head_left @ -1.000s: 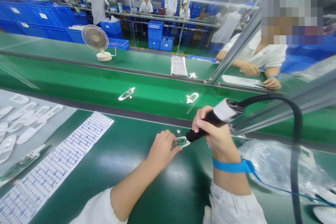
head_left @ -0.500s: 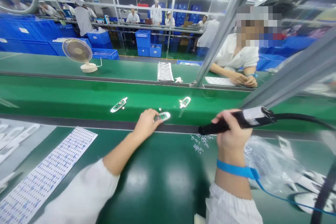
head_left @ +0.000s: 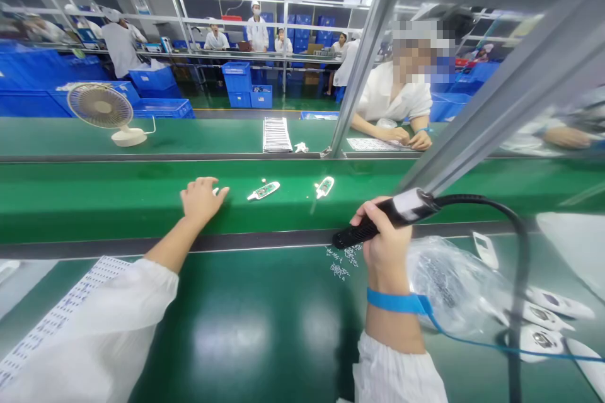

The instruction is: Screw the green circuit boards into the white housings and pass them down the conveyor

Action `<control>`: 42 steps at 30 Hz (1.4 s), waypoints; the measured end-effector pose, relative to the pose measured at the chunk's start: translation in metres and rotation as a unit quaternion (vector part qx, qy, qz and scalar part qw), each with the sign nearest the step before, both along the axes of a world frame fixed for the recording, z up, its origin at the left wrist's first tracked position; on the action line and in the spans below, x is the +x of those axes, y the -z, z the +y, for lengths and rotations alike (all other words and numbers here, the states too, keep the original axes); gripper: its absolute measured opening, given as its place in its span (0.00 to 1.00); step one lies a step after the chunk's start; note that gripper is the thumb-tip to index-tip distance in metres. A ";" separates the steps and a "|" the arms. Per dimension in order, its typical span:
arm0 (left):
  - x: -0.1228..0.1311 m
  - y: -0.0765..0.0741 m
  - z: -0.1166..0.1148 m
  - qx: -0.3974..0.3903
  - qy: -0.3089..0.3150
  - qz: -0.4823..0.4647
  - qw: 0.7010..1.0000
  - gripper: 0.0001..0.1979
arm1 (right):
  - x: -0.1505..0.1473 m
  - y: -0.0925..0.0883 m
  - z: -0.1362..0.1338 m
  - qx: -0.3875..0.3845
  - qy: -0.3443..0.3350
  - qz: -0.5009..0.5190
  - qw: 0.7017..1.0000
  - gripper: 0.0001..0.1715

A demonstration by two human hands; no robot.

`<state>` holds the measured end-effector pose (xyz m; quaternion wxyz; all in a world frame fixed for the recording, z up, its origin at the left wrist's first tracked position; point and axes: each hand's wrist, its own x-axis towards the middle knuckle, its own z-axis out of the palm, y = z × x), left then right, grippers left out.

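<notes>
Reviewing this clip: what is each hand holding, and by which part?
The right hand grips a corded electric screwdriver around its black handle; the left hand holds nothing and lies open.

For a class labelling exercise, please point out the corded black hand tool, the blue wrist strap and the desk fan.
corded black hand tool [head_left: 353,232]: head view, on the black grip.
blue wrist strap [head_left: 392,302]: head view, on the band.
desk fan [head_left: 100,106]: head view, on the round grille.
</notes>
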<state>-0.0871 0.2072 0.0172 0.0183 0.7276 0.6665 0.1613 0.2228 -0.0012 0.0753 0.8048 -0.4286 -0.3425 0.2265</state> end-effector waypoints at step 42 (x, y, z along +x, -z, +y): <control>0.045 0.019 -0.221 0.014 0.291 -0.264 0.920 0.05 | -0.091 -0.032 -0.006 -0.005 -0.352 -0.017 0.936 0.06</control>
